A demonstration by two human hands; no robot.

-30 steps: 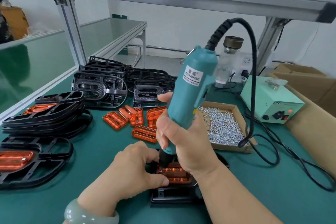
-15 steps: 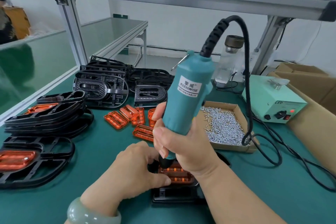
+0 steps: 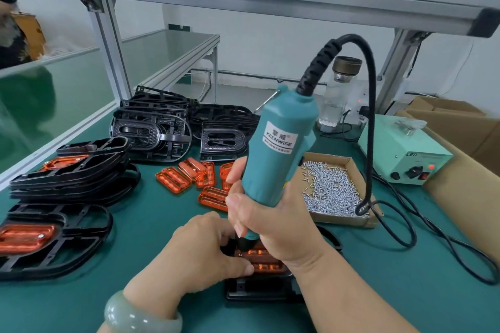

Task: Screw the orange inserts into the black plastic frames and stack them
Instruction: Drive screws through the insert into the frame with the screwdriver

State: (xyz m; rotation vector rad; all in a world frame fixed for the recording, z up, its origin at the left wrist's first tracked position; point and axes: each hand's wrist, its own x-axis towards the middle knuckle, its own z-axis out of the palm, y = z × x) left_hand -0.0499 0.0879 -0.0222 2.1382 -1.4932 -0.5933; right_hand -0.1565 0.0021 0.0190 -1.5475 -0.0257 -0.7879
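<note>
A worker's right hand (image 3: 270,224) wraps tightly around the lower barrel of a teal electric screwdriver (image 3: 278,149), held nearly upright with its bit down on an orange insert (image 3: 266,259). The insert sits in a black frame (image 3: 257,289) just in front and to the left of the screw box (image 3: 346,222). The left hand (image 3: 200,249) pinches the insert in place, thumb along its near edge and fingers curled over the far side close to the bit.

The insert looks like thin, glossy, translucent plastic: light, probably slippery, and likely to crack or shift under a skewed driver, so it is best held by its edges and pressed flat into the frame. The frame appears stiff but spindly, an open lattice of ribs, and is probably safest lifted by its outer rim.

Loose inserts (image 3: 173,180) lie left of the screw box. Farther left stands a stack of finished frames (image 3: 73,173), and bare frames (image 3: 151,132) sit behind and to the left.
</note>
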